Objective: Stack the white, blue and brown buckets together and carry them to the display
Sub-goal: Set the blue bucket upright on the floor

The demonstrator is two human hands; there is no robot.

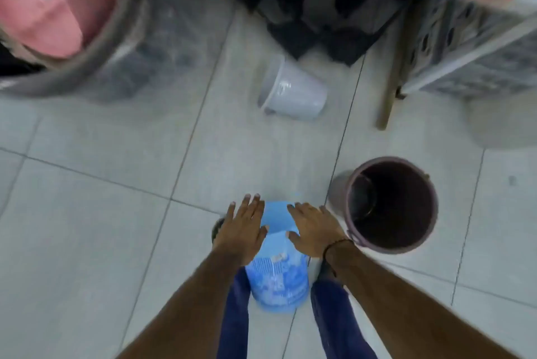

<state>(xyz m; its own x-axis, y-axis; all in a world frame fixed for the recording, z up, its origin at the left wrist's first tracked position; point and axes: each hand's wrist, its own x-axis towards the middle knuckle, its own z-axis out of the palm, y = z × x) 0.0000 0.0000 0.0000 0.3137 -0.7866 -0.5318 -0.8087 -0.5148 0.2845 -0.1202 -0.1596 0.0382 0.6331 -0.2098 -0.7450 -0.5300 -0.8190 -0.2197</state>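
Observation:
A blue bucket (277,268) with a pale printed label is low in the middle, between my legs, its flat base turned up and away from me. My left hand (242,228) presses flat on its left side and my right hand (315,229) on its right side, fingers spread, so the bucket is clamped between my palms. A brown bucket (392,204) stands upright on the floor just right of my right hand, mouth up and empty. A white bucket (292,92) lies on its side farther ahead, mouth to the left.
A big grey tub (116,47) holding a pink basin (43,10) stands at upper left. Dark bags (313,10) lie at the top middle. A wooden stick (390,74) leans by a perforated grey crate (470,50) at upper right. The floor is pale tile (116,213).

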